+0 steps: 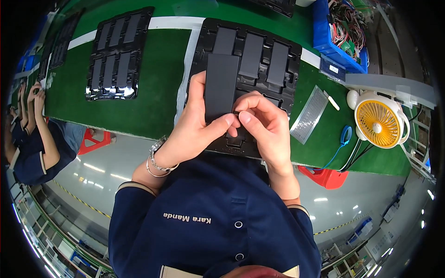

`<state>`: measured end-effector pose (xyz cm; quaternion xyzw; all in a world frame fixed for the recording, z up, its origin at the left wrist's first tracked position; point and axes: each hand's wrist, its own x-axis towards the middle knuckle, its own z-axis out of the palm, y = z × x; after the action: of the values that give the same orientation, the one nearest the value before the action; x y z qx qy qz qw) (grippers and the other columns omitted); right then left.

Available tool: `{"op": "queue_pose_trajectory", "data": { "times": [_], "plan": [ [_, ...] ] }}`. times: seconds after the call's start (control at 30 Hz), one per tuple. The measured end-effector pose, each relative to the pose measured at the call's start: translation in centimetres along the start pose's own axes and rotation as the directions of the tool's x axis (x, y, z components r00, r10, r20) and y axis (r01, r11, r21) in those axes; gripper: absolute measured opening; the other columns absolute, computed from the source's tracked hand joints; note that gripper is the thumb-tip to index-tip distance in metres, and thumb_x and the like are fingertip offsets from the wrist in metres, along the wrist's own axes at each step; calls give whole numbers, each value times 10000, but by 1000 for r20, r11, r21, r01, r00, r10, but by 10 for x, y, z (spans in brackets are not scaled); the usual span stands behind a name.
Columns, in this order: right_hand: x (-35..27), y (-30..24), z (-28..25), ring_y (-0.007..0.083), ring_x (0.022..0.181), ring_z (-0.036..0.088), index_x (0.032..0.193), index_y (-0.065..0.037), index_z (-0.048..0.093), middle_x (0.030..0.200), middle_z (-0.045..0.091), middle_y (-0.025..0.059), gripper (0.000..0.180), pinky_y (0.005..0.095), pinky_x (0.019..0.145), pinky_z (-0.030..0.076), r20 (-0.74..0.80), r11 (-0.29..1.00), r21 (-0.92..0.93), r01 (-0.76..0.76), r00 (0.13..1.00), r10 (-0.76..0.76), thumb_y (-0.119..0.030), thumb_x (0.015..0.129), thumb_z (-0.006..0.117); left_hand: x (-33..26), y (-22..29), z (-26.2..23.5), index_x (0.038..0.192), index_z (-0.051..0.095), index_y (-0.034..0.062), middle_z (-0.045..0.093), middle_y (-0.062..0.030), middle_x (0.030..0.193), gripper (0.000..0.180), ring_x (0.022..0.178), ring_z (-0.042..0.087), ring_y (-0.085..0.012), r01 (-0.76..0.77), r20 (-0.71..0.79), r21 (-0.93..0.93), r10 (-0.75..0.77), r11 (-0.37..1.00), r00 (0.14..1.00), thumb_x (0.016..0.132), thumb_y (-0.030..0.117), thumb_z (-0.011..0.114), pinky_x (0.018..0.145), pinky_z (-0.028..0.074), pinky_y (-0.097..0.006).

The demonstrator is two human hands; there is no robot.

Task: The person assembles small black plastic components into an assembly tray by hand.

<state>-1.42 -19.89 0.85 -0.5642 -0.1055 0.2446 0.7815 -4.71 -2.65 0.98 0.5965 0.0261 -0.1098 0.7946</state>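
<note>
The left hand (pixel 197 123) grips the block (pixel 221 85), seemingly to steady it for the right hand (pixel 269 125), pinched closed at its near end, on what I cannot tell. The tray (pixel 293 65) lies beneath both hands, apparently for easy reach.

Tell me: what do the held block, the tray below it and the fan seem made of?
Block: matte dark grey, perhaps plastic or coated metal; its flat face hardly reflects.
Tray: glossy black, likely moulded plastic, given its shaped pockets.
Fan: smooth white and yellow, probably plastic; evenly coloured.
</note>
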Motion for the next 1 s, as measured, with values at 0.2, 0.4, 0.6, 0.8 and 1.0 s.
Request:
{"op": "queue_pose_trajectory", "data": {
  "times": [0.2, 0.4, 0.6, 0.8, 1.0],
  "plan": [
    [-1, -3, -1, 130, 749, 607, 957, 46, 566, 872, 552, 52, 65, 265, 726, 494, 0, 999, 1, -41, 999, 41, -17, 972, 560, -1, 1, 5, 1400, 134, 29, 513, -117, 1131, 653, 838, 617, -134, -8, 4, 14, 8, 1000, 1000, 895, -66, 537, 716, 542, -276],
    [-4, 1, 7, 107, 733, 602, 931, 33, 557, 867, 548, 39, 86, 243, 695, 482, -68, 998, -43, -51, 997, 48, -38, 979, 558, -4, 1, 7, 1421, 161, 46, 484, -103, 1184, 657, 892, 579, -120, -42, -19, 147, 46, 988, 999, 887, -39, 535, 715, 539, -272],
    [-7, 9, 9, 106, 731, 602, 941, 35, 554, 890, 512, 31, 89, 238, 692, 482, -91, 967, -247, 56, 993, -81, -46, 975, 564, -5, -1, 10, 1427, 158, 59, 494, -101, 1172, 659, 885, 582, -120, -24, -45, 79, 27, 997, 999, 895, -31, 537, 703, 536, -269],
    [-2, 1, 0, 108, 765, 604, 970, 25, 572, 866, 599, 41, 60, 251, 732, 495, -39, 997, 55, -56, 998, 58, -35, 967, 573, -2, -3, 6, 1429, 165, 79, 504, -93, 1112, 668, 878, 588, -124, -6, -16, -2, 6, 1000, 1000, 886, -46, 534, 699, 538, -271],
    [-2, 1, -5, 112, 810, 619, 985, 37, 585, 896, 600, 46, 54, 260, 777, 498, -5, 998, 34, -60, 998, 61, -6, 952, 579, -1, -1, 5, 1430, 176, 92, 503, -83, 1067, 677, 835, 590, -120, 6, 2, -22, -6, 1000, 1000, 873, -58, 532, 689, 534, -271]
  ]
}}
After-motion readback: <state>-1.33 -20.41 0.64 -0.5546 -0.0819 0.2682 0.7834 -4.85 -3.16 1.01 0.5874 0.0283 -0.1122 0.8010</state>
